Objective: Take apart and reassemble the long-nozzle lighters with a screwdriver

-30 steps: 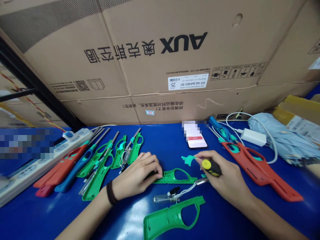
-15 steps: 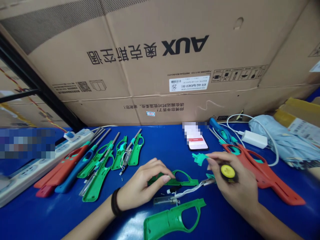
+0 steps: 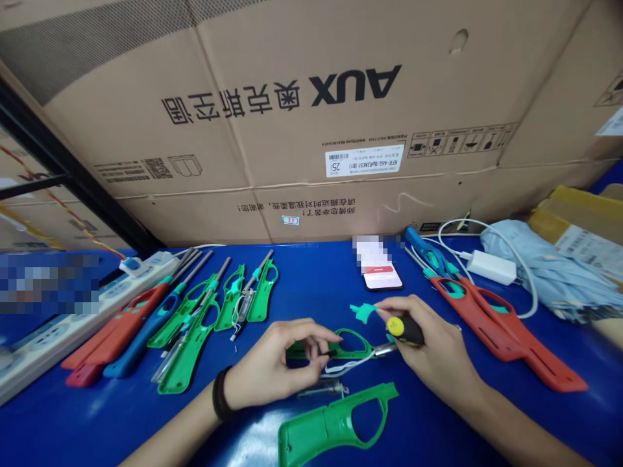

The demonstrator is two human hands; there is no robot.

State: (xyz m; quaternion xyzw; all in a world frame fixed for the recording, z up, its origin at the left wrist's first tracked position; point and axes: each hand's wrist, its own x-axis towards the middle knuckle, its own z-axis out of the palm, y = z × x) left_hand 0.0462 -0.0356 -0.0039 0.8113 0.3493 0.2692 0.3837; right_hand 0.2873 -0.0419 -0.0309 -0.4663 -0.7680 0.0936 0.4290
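Observation:
My left hand [image 3: 280, 357] pinches a small black igniter piece [image 3: 329, 355] with white wires [image 3: 346, 367] running right to a metal tube end [image 3: 384, 349]. My right hand [image 3: 438, 344] holds a teal trigger [image 3: 364, 313] between thumb and forefinger. A screwdriver [image 3: 407, 329] with a black and yellow handle is tucked in the same hand, its shaft hidden. Behind the fingers lies a green lighter shell half [image 3: 359, 354], partly covered. Just below my left hand is a clear fuel tank [image 3: 321, 388]. Nearest me rests another green shell half [image 3: 335, 421].
Red lighters [image 3: 117, 337], a blue lighter [image 3: 141, 344] and opened green lighters [image 3: 187, 353] lie left, beside a power strip [image 3: 53, 334]. A phone [image 3: 383, 279] lies at the back. More red lighters [image 3: 506, 324] and a white charger [image 3: 491, 268] are right. A large carton [image 3: 292, 149] stands behind.
My left hand has closed on the black igniter piece and lifted it slightly. My right hand, with trigger and screwdriver, has shifted left. The view has moved slightly.

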